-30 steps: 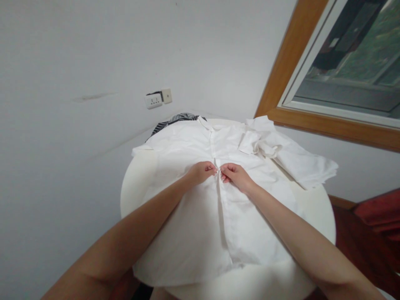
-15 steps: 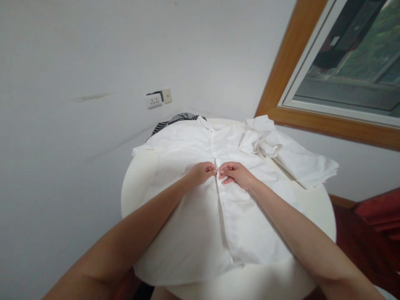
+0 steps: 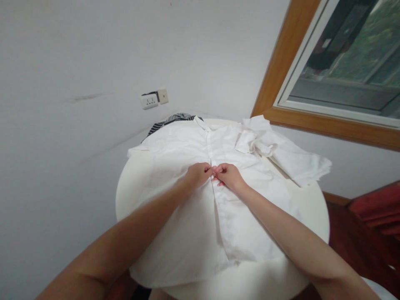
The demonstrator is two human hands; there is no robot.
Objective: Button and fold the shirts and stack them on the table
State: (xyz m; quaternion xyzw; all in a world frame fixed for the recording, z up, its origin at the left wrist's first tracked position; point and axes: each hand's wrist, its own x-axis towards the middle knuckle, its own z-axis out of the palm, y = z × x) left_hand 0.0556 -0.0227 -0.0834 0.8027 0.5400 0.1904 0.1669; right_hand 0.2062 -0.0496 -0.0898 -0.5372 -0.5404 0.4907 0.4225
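A white button-up shirt (image 3: 187, 225) lies spread front-up on a round white table (image 3: 125, 187), collar at the far side. My left hand (image 3: 196, 174) and my right hand (image 3: 227, 176) meet at the shirt's front placket, about mid-chest. Both hands are closed in a pinch on the two placket edges, fingertips almost touching each other. Whatever small part sits between the fingertips is hidden by them. The shirt's right sleeve (image 3: 293, 160) lies rumpled toward the window side.
A black-and-white striped cloth (image 3: 168, 121) shows behind the collar at the table's far edge. A wall socket (image 3: 151, 99) sits on the white wall. A wood-framed window (image 3: 328, 121) is at the right, with dark red floor (image 3: 353, 233) below it.
My hands have drawn slightly closer together at the placket. The whole view has shifted a little left as my head moved.
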